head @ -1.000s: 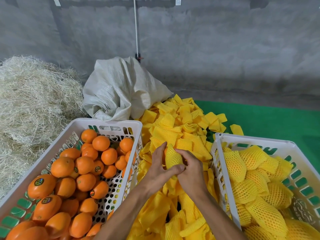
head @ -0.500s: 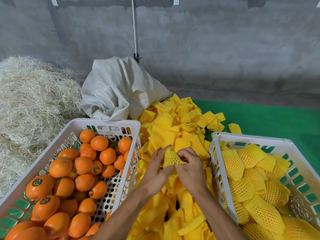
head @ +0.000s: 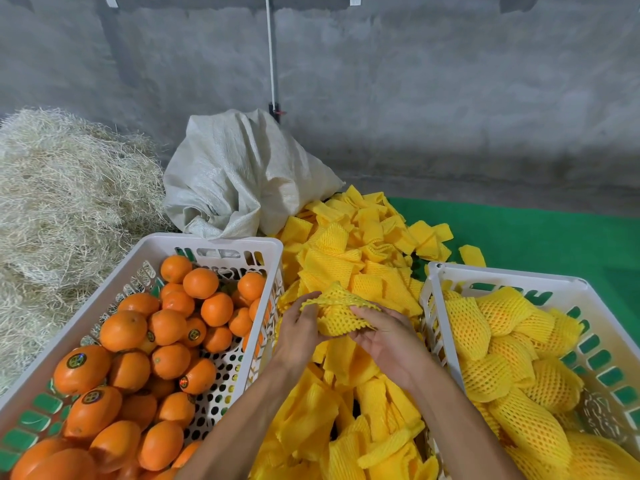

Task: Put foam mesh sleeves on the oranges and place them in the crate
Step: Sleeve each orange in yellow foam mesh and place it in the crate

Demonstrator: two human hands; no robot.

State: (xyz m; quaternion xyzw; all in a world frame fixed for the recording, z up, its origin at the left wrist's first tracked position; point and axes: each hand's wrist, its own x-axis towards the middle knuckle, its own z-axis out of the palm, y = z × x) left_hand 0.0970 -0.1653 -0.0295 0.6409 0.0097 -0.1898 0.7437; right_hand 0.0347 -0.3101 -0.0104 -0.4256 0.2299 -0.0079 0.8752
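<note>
Presently observed: left hand (head: pixel 298 332) and right hand (head: pixel 391 336) both raised over the loose heap of yellow foam mesh sleeves (head: pixel 349 258), between two white plastic crates. Noted one foam mesh sleeve (head: pixel 337 311) stretched between the hands, its near edge pinched by the left fingers (head: pixel 309 308) on one side and by the right fingers (head: pixel 363 310) on the other. Could not tell whether an orange sat inside that sleeve; none showed through the mesh. Held clear of both crates, just above the heap.

Recorded the left crate (head: pixel 207 242) as filled with bare oranges (head: pixel 162 327), several bearing round dark stickers. Recorded the right crate (head: pixel 502 277) as holding sleeved oranges (head: pixel 498 344), piled close and touching one another, the fruit only faintly visible through the yellow mesh.

Found the sleeve heap spread from the near edge up between the crates and out onto a green mat (head: pixel 536 233) beyond. Logged a crumpled white woven sack (head: pixel 242 174) lying behind the heap, touching its far edge. Logged a mound of pale straw (head: pixel 65 195) left of the sack, beside the left crate. Noted a grey concrete wall (head: pixel 415 81) at the back, with a thin white pole (head: pixel 272 53) standing against it.
</note>
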